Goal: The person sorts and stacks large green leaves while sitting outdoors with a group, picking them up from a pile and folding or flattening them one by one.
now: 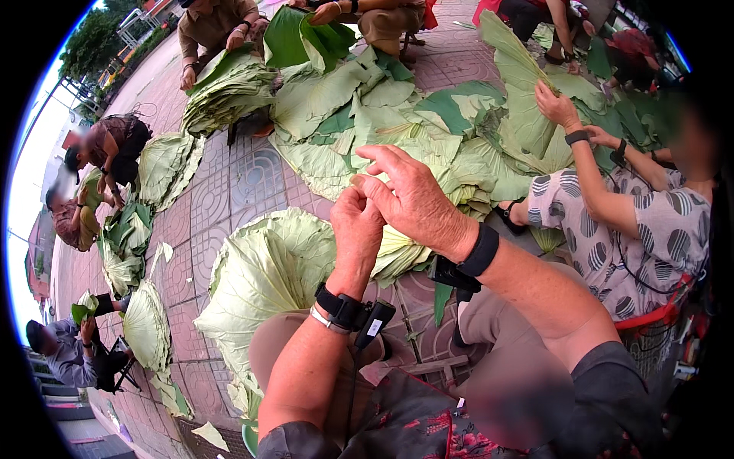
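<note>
Both hands are raised together over the large green leaves, likely lotus leaves. My left hand (pixel 358 221) has its fingers curled in, with the fingertips hidden; whether it pinches something small cannot be told. My right hand (pixel 421 198) reaches across it, thumb touching the left hand and fingers loosely bent, with no object visible in it. Both wrists wear black straps with small devices. Beneath and left of the hands lies a stack of pale green leaves (pixel 258 275), folded into fans. Beyond the hands spreads a heap of leaves (pixel 401 135), some pale side up, some dark green.
At right a seated co-worker in a dotted garment (pixel 659 229) holds up a big leaf (pixel 510 57). Other people sit across the top and far left beside leaf stacks (pixel 229 86). Patterned paving (pixel 200 218) runs between the piles. A green basin rim (pixel 250 440) shows at bottom.
</note>
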